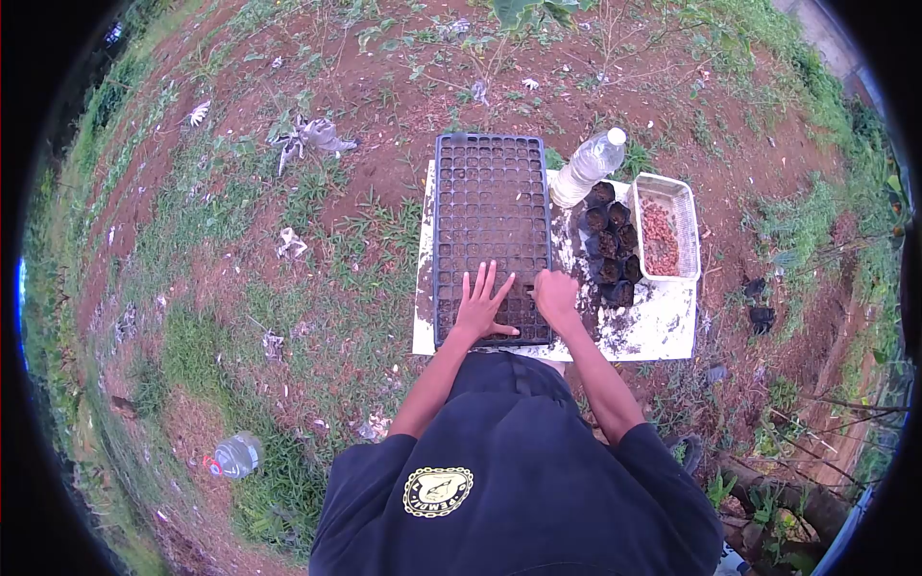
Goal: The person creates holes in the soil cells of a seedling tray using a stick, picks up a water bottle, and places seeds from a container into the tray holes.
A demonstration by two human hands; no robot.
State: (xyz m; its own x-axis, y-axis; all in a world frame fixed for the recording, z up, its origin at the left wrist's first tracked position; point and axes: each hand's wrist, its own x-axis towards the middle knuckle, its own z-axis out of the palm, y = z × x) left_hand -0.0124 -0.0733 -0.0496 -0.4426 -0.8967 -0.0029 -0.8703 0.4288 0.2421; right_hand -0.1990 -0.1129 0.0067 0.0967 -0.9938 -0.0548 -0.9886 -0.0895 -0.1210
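Observation:
A black seedling tray (493,206) with many small soil-filled cells lies lengthwise in front of me on a white board (663,331). My left hand (482,305) rests on the tray's near part, fingers spread out flat. At the tray's right edge, my right hand (555,296) is closed in a fist with its fingers over the near cells. What its fingers hold, if anything, is too small to make out. Just right of that hand stand several small black pots (607,245) filled with soil.
A clear plastic bottle (588,168) with a white cap stands behind the pots. To their right, a white basket (687,230) holds reddish seeds (660,238). Spilled soil covers parts of the board. Another bottle (235,455) lies on the grass at left.

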